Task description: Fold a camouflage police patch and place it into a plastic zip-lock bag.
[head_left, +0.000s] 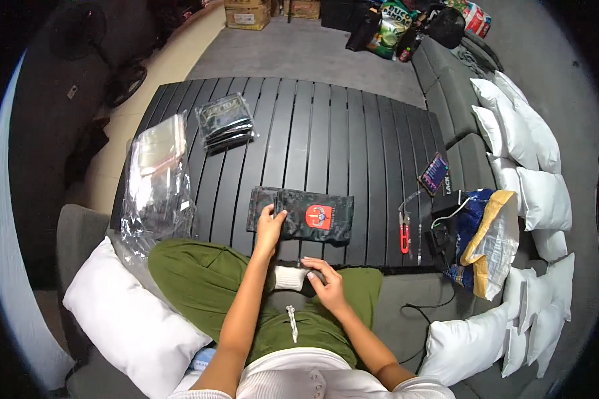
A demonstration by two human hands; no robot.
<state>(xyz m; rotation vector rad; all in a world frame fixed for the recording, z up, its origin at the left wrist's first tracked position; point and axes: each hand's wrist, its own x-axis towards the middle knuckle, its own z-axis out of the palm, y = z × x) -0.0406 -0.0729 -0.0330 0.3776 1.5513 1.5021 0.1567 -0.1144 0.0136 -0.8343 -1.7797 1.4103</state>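
Note:
A folded cloth in a dark mottled pattern, with a red emblem patch on its right half, lies at the near edge of the black slatted table. My left hand is on its left part, thumb and forefinger closed on a fold. Lower and to the right, my right hand hovers over my lap by a white sock. Its fingers curl around a small dark thing, mostly hidden, that I cannot make out.
A stack of dark items in clear wrap and clear plastic sleeves lie on the left. Red-handled scissors, a phone and a blue-and-white sack are on the right. White pillows rest on the sofa.

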